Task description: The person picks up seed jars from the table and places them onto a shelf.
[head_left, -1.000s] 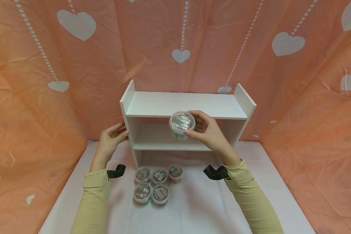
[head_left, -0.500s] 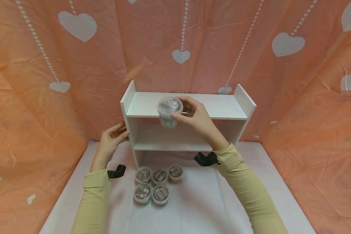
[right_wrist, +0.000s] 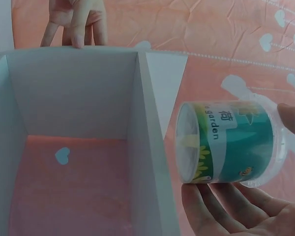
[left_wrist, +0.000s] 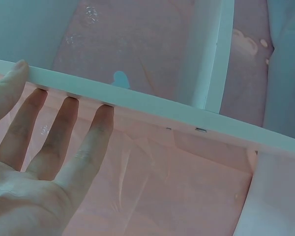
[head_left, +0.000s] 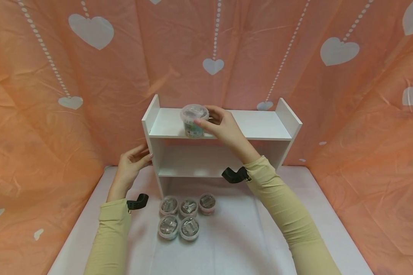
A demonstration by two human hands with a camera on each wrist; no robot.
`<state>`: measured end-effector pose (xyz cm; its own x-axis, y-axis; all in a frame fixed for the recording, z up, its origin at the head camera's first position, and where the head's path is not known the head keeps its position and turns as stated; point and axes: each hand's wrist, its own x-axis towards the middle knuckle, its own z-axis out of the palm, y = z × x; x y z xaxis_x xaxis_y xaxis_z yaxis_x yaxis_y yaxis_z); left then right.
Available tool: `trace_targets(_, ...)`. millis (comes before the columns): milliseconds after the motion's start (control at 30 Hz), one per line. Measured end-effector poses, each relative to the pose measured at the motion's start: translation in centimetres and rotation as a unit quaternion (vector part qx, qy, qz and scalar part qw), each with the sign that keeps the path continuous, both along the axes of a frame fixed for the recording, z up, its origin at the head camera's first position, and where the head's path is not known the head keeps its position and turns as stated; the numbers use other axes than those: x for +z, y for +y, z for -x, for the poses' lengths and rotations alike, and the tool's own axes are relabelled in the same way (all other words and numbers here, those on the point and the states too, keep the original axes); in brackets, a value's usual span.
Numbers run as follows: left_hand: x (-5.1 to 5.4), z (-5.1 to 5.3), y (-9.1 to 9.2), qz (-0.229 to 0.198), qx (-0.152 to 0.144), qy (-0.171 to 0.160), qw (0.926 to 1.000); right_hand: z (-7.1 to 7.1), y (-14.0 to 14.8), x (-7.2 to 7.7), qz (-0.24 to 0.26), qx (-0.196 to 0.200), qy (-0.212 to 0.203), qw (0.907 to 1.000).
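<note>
My right hand [head_left: 223, 126] grips a clear plastic tub [head_left: 194, 128] between thumb and fingers, at the left part of the white shelf unit's top board [head_left: 258, 124]. In the right wrist view the tub [right_wrist: 236, 142] shows a green label with flowers, and the hand [right_wrist: 246, 211] has fingers along one side and the thumb at the lid rim. My left hand [head_left: 128, 170] touches the unit's left side panel. In the left wrist view that hand [left_wrist: 44, 162] has its fingertips against the panel edge [left_wrist: 152, 105], thumb on the other side.
Several lidded tubs [head_left: 189, 227] stand in two rows on the white-covered table [head_left: 241, 244], in front of the shelf unit's left half. An orange curtain [head_left: 179, 46] with white hearts hangs behind and at both sides.
My right hand has moved the tub up and to the left, from in front of the middle compartment to the top board. My left hand and the tubs on the table have stayed put.
</note>
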<state>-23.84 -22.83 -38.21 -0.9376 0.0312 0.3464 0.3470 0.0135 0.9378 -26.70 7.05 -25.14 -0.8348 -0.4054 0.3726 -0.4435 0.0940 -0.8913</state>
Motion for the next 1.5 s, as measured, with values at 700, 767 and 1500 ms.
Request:
trace_targets(700, -0.1, 0.1, -0.1, 0.006, 0.004, 0.006, 1.0000, 1.9, -1.4, 0.1, -0.023, -0.020, -0.010, 0.9995)
trace_targets(767, -0.1, 0.1, -0.2, 0.007, 0.005, 0.005, 1.0000, 1.9, -1.5, 0.1, -0.030, -0.023, -0.013, 0.9992)
trace_targets(1500, -0.2, 0.2, -0.2, -0.008, -0.004, 0.000, 1.0000, 3.3, -2.8, 0.1, -0.036, -0.030, -0.038, 0.9982)
